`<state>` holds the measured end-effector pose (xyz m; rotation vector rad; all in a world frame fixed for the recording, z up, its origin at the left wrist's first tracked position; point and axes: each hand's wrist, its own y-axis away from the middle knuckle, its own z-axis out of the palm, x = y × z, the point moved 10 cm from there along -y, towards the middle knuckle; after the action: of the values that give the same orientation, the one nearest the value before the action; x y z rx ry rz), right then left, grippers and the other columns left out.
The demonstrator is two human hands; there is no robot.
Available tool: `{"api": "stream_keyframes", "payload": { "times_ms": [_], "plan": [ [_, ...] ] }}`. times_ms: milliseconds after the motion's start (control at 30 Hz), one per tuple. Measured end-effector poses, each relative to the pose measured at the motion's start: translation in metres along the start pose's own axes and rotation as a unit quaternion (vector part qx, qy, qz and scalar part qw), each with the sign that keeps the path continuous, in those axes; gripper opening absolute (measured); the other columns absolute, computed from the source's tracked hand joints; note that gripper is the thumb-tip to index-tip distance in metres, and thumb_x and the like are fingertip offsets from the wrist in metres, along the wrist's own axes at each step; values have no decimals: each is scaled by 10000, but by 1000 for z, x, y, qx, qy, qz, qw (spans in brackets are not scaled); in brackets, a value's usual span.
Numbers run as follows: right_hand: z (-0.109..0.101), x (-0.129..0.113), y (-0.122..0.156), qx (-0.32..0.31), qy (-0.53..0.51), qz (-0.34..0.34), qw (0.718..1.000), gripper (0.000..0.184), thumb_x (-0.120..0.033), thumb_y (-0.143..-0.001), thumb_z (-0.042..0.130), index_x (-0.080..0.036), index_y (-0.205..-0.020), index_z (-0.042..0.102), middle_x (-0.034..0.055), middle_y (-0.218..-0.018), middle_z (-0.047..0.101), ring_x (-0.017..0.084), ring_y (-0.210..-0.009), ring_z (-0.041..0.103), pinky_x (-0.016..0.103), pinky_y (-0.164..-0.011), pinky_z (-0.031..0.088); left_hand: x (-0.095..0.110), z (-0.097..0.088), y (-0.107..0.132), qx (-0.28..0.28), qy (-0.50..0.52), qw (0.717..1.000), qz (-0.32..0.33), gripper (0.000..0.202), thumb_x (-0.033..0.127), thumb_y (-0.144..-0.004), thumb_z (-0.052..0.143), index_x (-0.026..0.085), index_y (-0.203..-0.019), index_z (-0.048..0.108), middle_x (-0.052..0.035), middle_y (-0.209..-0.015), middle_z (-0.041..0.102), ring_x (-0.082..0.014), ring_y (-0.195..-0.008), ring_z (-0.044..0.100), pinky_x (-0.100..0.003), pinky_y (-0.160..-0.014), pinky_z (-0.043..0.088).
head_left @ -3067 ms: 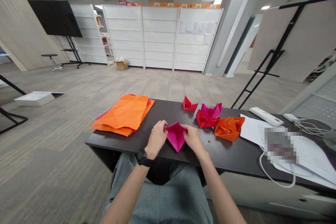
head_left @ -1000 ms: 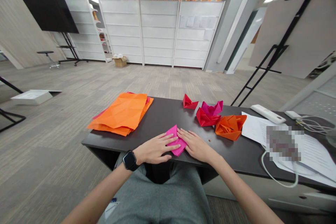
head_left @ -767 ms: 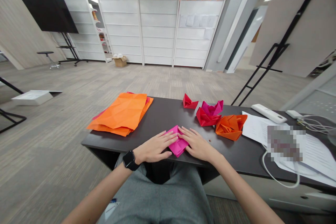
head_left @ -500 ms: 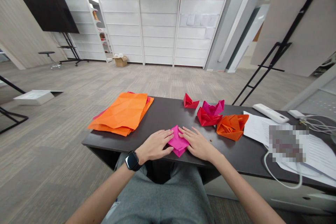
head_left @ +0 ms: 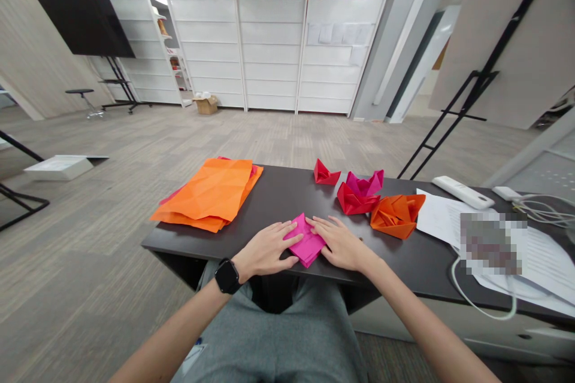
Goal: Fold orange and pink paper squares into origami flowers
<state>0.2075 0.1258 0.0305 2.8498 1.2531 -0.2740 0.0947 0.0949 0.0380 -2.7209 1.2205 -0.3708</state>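
A folded pink paper (head_left: 307,244), shaped like a diamond, lies flat near the front edge of the dark desk (head_left: 278,191). My left hand (head_left: 269,246) rests on its left side, fingers stretched out over the paper and thumb near its lower left edge. From the right, my right hand (head_left: 339,242) lies on the paper with its fingers extended and fingertips at the upper right edge. Both hands are open and press on the paper without gripping it. The paper's side corners are partly hidden under the fingers.
A stack of orange paper sheets (head_left: 211,194) lies to the left. At the right stand folded paper boats: a small red one (head_left: 326,173), a red-and-pink one (head_left: 359,194) and an orange one (head_left: 398,216). Printed sheets (head_left: 435,218), a white power strip (head_left: 462,192) and cables lie farther right.
My left fingers have spread a little further over the pink paper, and my right fingers have shifted slightly on it. The paper's lower edges now look more even.
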Motion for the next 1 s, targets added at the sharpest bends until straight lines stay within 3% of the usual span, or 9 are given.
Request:
{"api": "stream_keyframes", "payload": {
  "times_ms": [233,467,700,900,1000],
  "plan": [
    [-5,-2,-2,8,20,5,1000,463,-202,-894,432,-171,-1340,555,114,-1481,497,280,-1390,416,580,-1189,127,-2,0,0,-1,-4,1000,-9,544,447,-933,542,209,-1420,498,-130,-1511,454,-293,-1399,418,-436,-1166,310],
    [9,-8,-4,17,8,11,1000,676,-93,-809,403,-121,-1483,384,137,-1565,362,218,-1452,318,480,-1180,245,5,4,-3,-15,22,999,34,665,469,-931,539,143,-1490,386,-150,-1573,346,-267,-1472,290,-423,-1204,236],
    [13,-2,2,10,33,26,999,679,-91,-821,396,-144,-1498,381,110,-1574,338,262,-1460,299,545,-1175,240,11,6,-3,-33,17,997,62,789,478,-896,585,134,-1534,274,-171,-1601,265,-286,-1493,224,-445,-1203,223],
    [17,0,5,13,28,45,999,659,-85,-842,369,-118,-1500,366,122,-1590,296,250,-1473,266,514,-1168,283,30,5,8,-31,-4,995,95,572,336,-937,527,126,-1455,407,-161,-1536,408,-278,-1439,353,-391,-1189,270],
    [10,-9,3,34,15,24,999,713,-48,-811,366,-151,-1516,333,100,-1611,256,216,-1492,207,493,-1184,255,36,9,13,-45,11,993,109,563,369,-947,519,148,-1453,415,-153,-1529,422,-280,-1431,365,-409,-1184,282]
  ]
}}
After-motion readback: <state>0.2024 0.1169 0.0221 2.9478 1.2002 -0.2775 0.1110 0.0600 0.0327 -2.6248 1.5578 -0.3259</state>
